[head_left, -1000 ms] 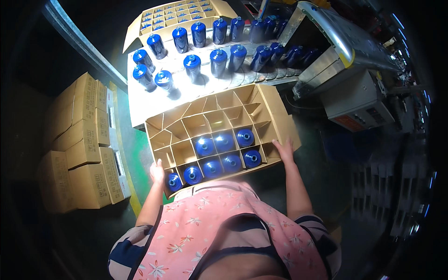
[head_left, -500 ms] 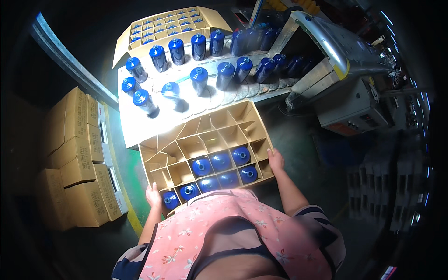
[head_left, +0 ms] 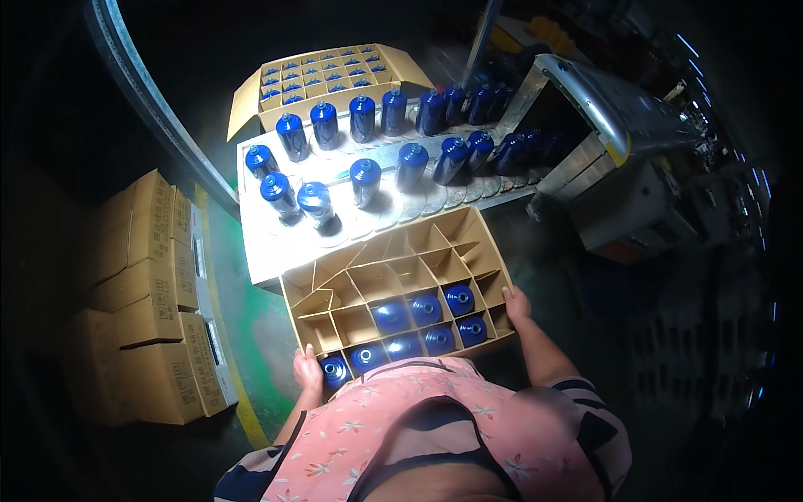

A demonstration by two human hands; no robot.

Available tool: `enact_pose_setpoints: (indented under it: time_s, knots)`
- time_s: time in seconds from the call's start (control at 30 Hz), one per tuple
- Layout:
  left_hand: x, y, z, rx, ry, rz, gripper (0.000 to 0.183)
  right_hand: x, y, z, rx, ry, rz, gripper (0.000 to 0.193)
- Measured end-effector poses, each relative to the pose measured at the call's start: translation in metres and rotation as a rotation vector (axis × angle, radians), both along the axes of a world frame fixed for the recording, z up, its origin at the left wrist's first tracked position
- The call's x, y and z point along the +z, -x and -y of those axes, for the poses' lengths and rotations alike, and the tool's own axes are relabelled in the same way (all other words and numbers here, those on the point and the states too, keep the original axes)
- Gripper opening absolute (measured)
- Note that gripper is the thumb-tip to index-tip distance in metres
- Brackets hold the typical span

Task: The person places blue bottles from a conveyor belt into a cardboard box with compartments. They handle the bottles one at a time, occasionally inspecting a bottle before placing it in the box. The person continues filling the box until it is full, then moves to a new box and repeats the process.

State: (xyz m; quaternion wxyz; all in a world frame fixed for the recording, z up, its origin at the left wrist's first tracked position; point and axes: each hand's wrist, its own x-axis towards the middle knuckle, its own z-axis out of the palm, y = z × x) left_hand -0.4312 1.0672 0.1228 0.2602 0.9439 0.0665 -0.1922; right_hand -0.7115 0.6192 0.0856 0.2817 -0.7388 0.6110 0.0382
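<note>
Since a second ago, the right flap of the divided carton [head_left: 468, 227] has dropped from view. The brightly lit table [head_left: 266, 243] stands beyond. The carton lies between table and pink apron [head_left: 368, 418]; left hand [head_left: 308, 369] and right hand [head_left: 518, 304] curl round its opposite sides, fingers partly hidden. Eight blue bottles [head_left: 426, 309] fill cells in its nearer rows.

The white work table [head_left: 280, 251] extends leftward from the machine housing [head_left: 598, 100]. Blue bottles [head_left: 365, 182] stand upright on it in two rows, spaced apart at the end away from the housing and closer together beside its opening. Well left of the housing, the green floor [head_left: 255, 335] carries a pale base [head_left: 216, 347] bearing stacked brown cartons [head_left: 150, 318].
</note>
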Motion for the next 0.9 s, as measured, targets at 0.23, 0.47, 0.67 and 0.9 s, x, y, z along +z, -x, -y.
enact_pose_setpoints:
  time_s: [0.23, 0.47, 0.67, 0.9]
  knots:
    - [-0.011, 0.006, 0.004, 0.03, 0.037, -0.009, 0.039, -0.001, 0.014, 0.006, -0.018, 0.017, -0.027, 0.041]
    - [-0.007, 0.011, 0.008, 0.035, 0.026, 0.009, 0.038, 0.002, 0.017, 0.008, -0.04, 0.026, -0.004, 0.043]
    - [-0.01, 0.015, 0.005, 0.041, 0.019, 0.006, 0.038, 0.005, 0.021, 0.003, -0.063, 0.011, -0.019, 0.044]
    - [-0.013, 0.001, 0.001, 0.018, 0.028, -0.023, 0.039, 0.004, 0.016, -0.006, -0.066, 0.034, -0.014, 0.044]
